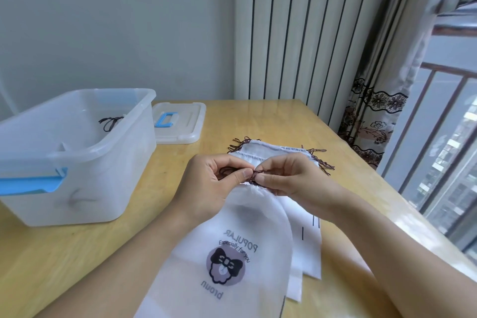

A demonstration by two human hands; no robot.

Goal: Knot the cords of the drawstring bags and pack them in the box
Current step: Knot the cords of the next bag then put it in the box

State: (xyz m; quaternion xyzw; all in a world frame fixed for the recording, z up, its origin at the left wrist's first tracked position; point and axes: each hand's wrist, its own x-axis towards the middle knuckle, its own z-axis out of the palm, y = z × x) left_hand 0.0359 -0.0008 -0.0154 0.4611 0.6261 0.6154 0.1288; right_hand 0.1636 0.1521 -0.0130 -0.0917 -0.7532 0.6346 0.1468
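Note:
A white drawstring bag with a bow-and-sheep print lies in front of me, its gathered mouth raised to my hands. My left hand and my right hand both pinch its dark brown cords between thumb and fingers, close together above the bag's mouth. More white bags lie stacked beneath and behind it, brown cords sticking out at both sides. The translucent box with blue latches stands at the left; a bag with a knotted dark cord lies inside.
The box's lid with a blue handle lies flat behind the box. The wooden table ends at the right beside a curtain and a window with a railing. A striped curtain hangs behind the table.

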